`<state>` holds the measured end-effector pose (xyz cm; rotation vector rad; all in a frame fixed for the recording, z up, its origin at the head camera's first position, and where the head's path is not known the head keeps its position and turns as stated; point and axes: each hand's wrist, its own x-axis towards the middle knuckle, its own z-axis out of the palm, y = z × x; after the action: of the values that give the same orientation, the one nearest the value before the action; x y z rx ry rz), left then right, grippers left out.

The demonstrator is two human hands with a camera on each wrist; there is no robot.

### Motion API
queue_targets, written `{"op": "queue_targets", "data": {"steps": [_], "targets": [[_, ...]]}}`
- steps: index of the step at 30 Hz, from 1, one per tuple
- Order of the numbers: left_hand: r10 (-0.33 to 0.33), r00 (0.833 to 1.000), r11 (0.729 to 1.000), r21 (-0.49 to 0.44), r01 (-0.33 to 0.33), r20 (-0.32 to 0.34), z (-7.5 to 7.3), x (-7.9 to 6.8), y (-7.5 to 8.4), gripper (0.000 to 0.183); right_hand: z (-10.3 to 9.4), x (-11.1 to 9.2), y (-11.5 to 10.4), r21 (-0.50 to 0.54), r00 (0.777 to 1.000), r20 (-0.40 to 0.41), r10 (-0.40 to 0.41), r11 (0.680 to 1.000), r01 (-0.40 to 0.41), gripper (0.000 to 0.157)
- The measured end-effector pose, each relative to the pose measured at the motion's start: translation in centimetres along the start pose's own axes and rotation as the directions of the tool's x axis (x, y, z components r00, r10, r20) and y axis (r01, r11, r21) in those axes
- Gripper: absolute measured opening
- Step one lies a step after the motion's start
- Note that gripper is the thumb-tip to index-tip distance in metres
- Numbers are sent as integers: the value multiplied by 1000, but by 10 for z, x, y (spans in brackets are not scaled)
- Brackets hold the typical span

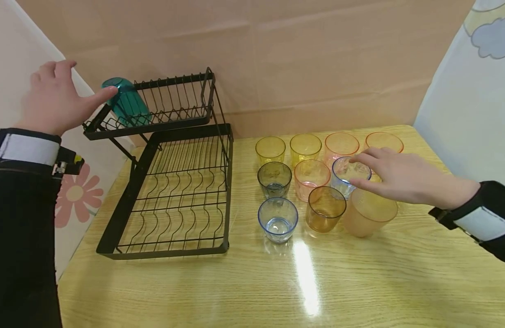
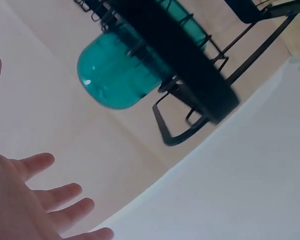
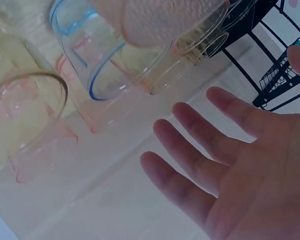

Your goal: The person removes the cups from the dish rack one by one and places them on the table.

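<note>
A teal glass (image 1: 129, 102) leans upside down in the upper tier of a black dish rack (image 1: 164, 253). My left hand (image 1: 57, 100) is beside it with fingers spread; in the left wrist view the palm and fingers (image 2: 65, 192) stand apart from the glass. Over the right side of a group of glasses hovers my right hand (image 1: 404, 177), its fingers loosely extended and holding nothing. Beneath or near it are a blue-rimmed glass (image 1: 340, 182) and a frosted peach-yellow glass (image 1: 365, 223), both partly covered by the hand in the head view.
More glasses stand on the wooden table (image 1: 236, 291): yellow (image 1: 270, 157), pink-rimmed (image 1: 341, 142), grey (image 1: 274, 189), pink (image 1: 306, 189), amber (image 1: 324, 223) and a front blue-rimmed one (image 1: 278, 234). The rack's lower tier has wavy wires. A beige sheet (image 1: 318, 68) hangs behind.
</note>
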<state>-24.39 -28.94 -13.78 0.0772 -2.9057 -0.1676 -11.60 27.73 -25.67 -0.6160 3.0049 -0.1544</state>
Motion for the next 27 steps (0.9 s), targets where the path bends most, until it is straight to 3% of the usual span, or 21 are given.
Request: {"op": "queue_targets", "data": {"steps": [11, 21, 27], "targets": [[-16, 999, 999, 45, 18, -33, -14, 20, 16, 101, -25, 31, -4, -20, 1000, -9, -14, 1000, 14, 78], [-11, 1000, 998, 65, 12, -21, -4, 49, 19, 101, -38, 52, -28, -81, 993, -36, -113, 991, 110, 81], [-27, 999, 999, 37, 26, 38, 3, 54, 26, 102, -37, 65, -48, -95, 983, -48, -176, 981, 170, 80]]}}
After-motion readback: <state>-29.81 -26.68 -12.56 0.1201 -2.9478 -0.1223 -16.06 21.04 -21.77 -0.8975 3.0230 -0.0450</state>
